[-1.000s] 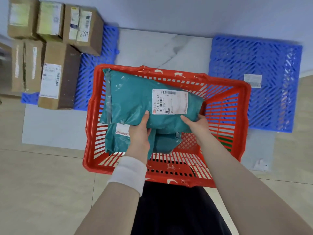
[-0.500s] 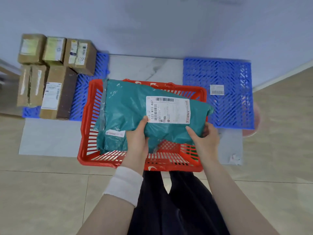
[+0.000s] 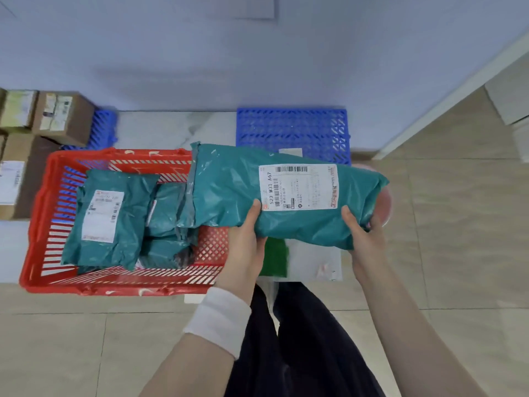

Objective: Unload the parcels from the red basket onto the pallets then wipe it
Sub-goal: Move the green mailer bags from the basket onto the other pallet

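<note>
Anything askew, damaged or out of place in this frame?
Nothing damaged or spilled. The left hand and right hand hold the large teal parcel at the red basket's right edge. Only oddity: a lone white label on the right blue pallet, partly hidden by the parcel.

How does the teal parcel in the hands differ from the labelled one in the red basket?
The held parcel is longer than the basket parcel. The held parcel is gripped by the left hand and right hand; the basket parcel lies untouched in the red basket. Both are teal with white labels.
</note>
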### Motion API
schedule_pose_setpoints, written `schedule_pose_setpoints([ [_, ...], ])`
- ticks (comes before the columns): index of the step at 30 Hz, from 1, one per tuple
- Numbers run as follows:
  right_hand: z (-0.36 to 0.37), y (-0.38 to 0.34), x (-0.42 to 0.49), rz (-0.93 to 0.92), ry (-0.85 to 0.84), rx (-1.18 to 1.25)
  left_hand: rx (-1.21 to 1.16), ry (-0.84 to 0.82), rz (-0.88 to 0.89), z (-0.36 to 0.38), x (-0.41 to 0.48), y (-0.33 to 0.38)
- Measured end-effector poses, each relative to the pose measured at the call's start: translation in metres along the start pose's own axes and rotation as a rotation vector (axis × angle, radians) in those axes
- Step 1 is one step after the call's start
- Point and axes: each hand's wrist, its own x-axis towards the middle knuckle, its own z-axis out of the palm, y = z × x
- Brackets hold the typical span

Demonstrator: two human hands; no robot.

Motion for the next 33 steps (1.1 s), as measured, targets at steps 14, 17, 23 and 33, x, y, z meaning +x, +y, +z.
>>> schedule_pose_setpoints([
  [14, -0.051, 0.018, 0.136, 0.055, 0.259, -0.077, -0.124, 0.202, -0.157, 0.051, 0.094, -0.098],
  [17, -0.050, 0.035, 0.184, 0.030, 0.245, -0.126, -0.123, 0.256, -0.213, 0.042, 0.134, -0.116],
  [23, -0.034, 0.096, 0.267, 0.008, 0.148, -0.246, -0.129, 0.447, -0.239, 0.013, 0.211, -0.148],
  [33, -0.031, 0.130, 0.295, 0.013, 0.143, -0.544, 0.130, 0.534, -0.274, 0.007, 0.238, -0.152],
])
